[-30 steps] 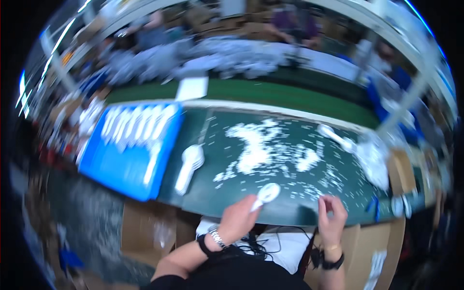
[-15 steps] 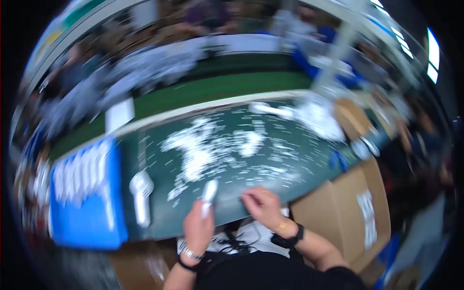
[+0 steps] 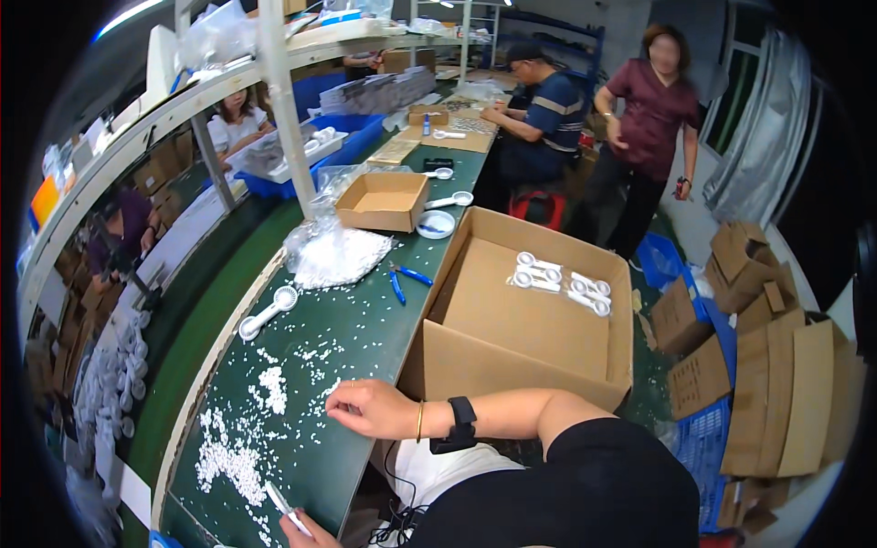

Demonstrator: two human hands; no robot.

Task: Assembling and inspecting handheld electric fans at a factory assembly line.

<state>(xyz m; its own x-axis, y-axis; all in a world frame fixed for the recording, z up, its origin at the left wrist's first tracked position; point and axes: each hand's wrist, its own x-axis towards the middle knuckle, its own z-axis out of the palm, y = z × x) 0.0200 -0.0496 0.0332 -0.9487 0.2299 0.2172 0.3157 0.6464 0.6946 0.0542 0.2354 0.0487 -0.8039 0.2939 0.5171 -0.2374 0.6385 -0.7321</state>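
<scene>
At the lower edge, my left hand [image 3: 309, 532] grips a slim white plastic handle-like part [image 3: 278, 498]; its far end points up over the bench, and the wrist is out of view. My right hand [image 3: 375, 409] hovers by the bench's near edge, thumb and fingertips pinched together; whatever may be between them is too small to make out. Tiny white plastic pieces [image 3: 230, 466] lie heaped and scattered on the dark green bench top [image 3: 315, 438] beside both hands. Farther along rests a white round-headed, long-handled tool [image 3: 268, 313]. Blue-handled cutters [image 3: 408, 278] lie spread beyond my right hand.
A large cardboard box [image 3: 484, 315] with bagged white round-headed tools [image 3: 562, 281] stands right of the bench. Beyond the cutters are a plastic bag of white pieces [image 3: 333, 256], a shallow cardboard box [image 3: 384, 222] and a white dish [image 3: 437, 225]. Several people are farther off.
The view has swung to the right, bringing the big box and the people there into sight. The blue tray has almost left the picture. My left hand still holds the white part.
</scene>
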